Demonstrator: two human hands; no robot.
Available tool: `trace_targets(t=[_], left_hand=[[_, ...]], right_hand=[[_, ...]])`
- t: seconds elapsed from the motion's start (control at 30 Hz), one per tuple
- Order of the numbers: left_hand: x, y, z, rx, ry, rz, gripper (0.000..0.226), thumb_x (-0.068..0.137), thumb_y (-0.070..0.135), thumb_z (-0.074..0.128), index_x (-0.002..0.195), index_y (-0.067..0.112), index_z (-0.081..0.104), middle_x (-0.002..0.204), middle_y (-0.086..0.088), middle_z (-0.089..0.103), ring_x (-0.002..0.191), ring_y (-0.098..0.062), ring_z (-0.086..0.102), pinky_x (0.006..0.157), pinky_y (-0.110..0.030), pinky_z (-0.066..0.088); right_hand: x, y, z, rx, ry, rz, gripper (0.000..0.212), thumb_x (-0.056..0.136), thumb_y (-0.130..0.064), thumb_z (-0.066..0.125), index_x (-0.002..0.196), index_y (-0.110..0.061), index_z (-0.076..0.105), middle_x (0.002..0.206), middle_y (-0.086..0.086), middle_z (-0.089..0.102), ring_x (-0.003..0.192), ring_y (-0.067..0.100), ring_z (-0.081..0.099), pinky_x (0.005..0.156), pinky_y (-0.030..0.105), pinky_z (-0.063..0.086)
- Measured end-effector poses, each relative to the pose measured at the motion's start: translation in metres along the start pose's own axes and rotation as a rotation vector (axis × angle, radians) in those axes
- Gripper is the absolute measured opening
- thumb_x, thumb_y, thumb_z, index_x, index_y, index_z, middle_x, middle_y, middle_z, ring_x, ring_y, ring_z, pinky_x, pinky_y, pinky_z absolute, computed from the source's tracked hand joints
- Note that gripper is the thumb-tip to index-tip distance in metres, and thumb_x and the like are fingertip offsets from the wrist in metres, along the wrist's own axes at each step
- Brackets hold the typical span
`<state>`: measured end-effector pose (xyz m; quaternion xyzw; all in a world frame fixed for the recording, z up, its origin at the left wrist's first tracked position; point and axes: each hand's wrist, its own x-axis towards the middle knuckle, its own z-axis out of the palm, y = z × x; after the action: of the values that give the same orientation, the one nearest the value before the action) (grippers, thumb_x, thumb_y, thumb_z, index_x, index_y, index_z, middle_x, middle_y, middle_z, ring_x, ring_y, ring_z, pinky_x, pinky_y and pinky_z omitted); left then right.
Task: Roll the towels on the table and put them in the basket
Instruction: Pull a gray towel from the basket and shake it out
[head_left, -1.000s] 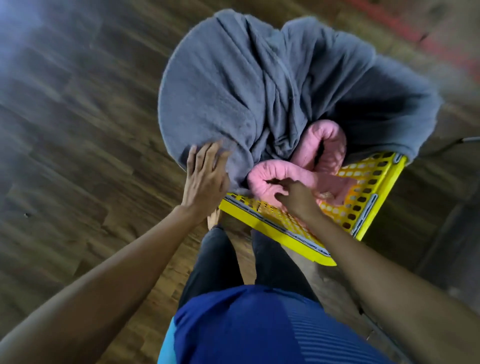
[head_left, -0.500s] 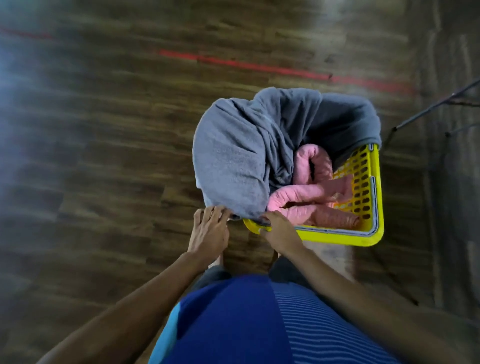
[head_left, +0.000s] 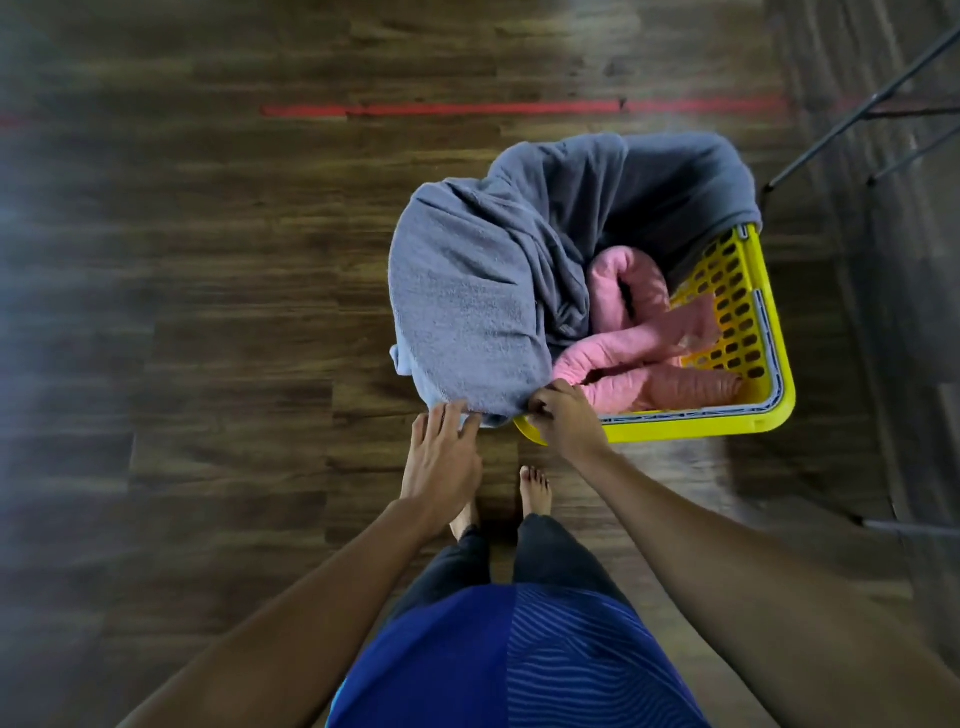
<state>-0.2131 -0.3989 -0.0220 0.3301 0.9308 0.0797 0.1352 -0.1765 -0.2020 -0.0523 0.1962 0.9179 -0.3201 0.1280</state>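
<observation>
Left hand (head_left: 447, 452) lay flat-fingered against grey towel (head_left: 467, 301), right hand (head_left: 563, 415) pinched its hem; hanging unrolled over basket (head_left: 782, 400) rim, it could slide out.

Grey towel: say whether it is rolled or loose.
Loose, not rolled: the grey towel drapes in folds over the yellow basket rim, hanging down its outer side.

Left grip (head_left: 445, 451) spread flat, right grip (head_left: 565, 419) curled.
</observation>
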Motion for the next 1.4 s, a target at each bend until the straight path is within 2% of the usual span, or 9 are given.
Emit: trace_targets(t=[0.2, 0.33, 0.53, 0.7, 0.8, 0.93, 1.13, 1.23, 1.4], left_hand=[[0.013, 0.009, 0.000, -0.162, 0.088, -0.065, 0.035, 0.084, 0.015, 0.057, 0.119, 0.016, 0.059, 0.119, -0.002, 0.054, 0.108, -0.023, 0.050, 0.093, -0.042, 0.043], [0.028, 0.025, -0.003, -0.251, 0.101, -0.108, 0.033, 0.089, 0.016, 0.056, 0.122, 0.013, 0.060, 0.118, -0.002, 0.059, 0.112, -0.024, 0.052, 0.093, -0.040, 0.041], [0.040, 0.038, 0.000, -0.277, 0.130, -0.170, 0.038, 0.077, 0.019, 0.071, 0.113, 0.016, 0.062, 0.109, 0.000, 0.063, 0.103, -0.023, 0.055, 0.086, -0.039, 0.044], [0.050, 0.039, -0.004, -0.370, 0.229, -0.202, 0.016, 0.091, 0.017, 0.054, 0.100, 0.015, 0.067, 0.098, -0.001, 0.069, 0.095, -0.024, 0.059, 0.084, -0.034, 0.034], [0.057, 0.033, -0.015, -0.455, 0.163, -0.255, 0.018, 0.096, 0.017, 0.049, 0.098, 0.011, 0.066, 0.094, -0.006, 0.069, 0.095, -0.026, 0.059, 0.081, -0.032, 0.028], [0.065, 0.023, -0.027, -0.496, 0.062, -0.313, 0.018, 0.098, 0.021, 0.046, 0.095, 0.011, 0.061, 0.083, -0.007, 0.067, 0.088, -0.029, 0.061, 0.083, -0.036, 0.032], [0.070, 0.020, -0.036, -0.512, -0.061, -0.380, 0.021, 0.100, 0.023, 0.041, 0.095, 0.013, 0.058, 0.091, -0.010, 0.067, 0.098, -0.032, 0.057, 0.092, -0.038, 0.028], [0.069, 0.018, -0.038, -0.541, -0.090, -0.399, 0.018, 0.099, 0.022, 0.042, 0.093, 0.017, 0.058, 0.092, -0.006, 0.066, 0.101, -0.029, 0.056, 0.091, -0.036, 0.026], [0.066, 0.018, -0.041, -0.574, -0.101, -0.416, 0.020, 0.099, 0.025, 0.045, 0.096, 0.017, 0.062, 0.093, -0.005, 0.067, 0.102, -0.026, 0.057, 0.092, -0.037, 0.026]], right_hand=[[0.003, 0.001, -0.022, 0.273, 0.018, 0.107, 0.010, 0.086, -0.015, 0.067, 0.093, -0.015, 0.060, 0.086, 0.002, 0.065, 0.083, 0.021, 0.059, 0.072, 0.031, 0.042], [0.009, -0.006, -0.038, 0.306, -0.020, 0.082, 0.005, 0.088, -0.013, 0.064, 0.091, -0.017, 0.062, 0.086, 0.001, 0.063, 0.085, 0.019, 0.058, 0.077, 0.030, 0.043], [0.022, -0.013, -0.051, 0.404, -0.136, 0.087, 0.008, 0.091, -0.009, 0.060, 0.087, -0.015, 0.064, 0.077, -0.003, 0.061, 0.079, 0.013, 0.055, 0.077, 0.029, 0.043], [0.037, -0.015, -0.058, 0.361, -0.102, 0.097, 0.004, 0.090, -0.009, 0.063, 0.088, -0.010, 0.066, 0.082, 0.000, 0.061, 0.082, 0.014, 0.055, 0.074, 0.024, 0.038], [0.036, -0.010, -0.059, 0.314, -0.028, 0.093, 0.006, 0.085, -0.007, 0.066, 0.090, -0.008, 0.069, 0.084, -0.002, 0.062, 0.082, 0.012, 0.054, 0.070, 0.020, 0.033], [0.018, -0.003, -0.044, 0.284, 0.000, 0.082, 0.007, 0.082, -0.007, 0.068, 0.088, -0.010, 0.068, 0.084, 0.007, 0.067, 0.080, 0.021, 0.060, 0.069, 0.027, 0.039], [0.001, -0.026, -0.026, 0.238, 0.005, 0.037, 0.016, 0.079, -0.022, 0.069, 0.095, -0.019, 0.068, 0.095, 0.004, 0.071, 0.090, 0.024, 0.065, 0.079, 0.036, 0.050], [0.000, -0.037, -0.026, 0.244, 0.060, -0.003, 0.028, 0.079, -0.021, 0.073, 0.106, -0.017, 0.067, 0.104, 0.003, 0.067, 0.095, 0.021, 0.063, 0.084, 0.033, 0.049], [-0.003, -0.038, -0.025, 0.153, 0.097, -0.090, 0.019, 0.082, -0.019, 0.066, 0.101, -0.020, 0.068, 0.099, 0.002, 0.070, 0.094, 0.024, 0.064, 0.077, 0.035, 0.048]])
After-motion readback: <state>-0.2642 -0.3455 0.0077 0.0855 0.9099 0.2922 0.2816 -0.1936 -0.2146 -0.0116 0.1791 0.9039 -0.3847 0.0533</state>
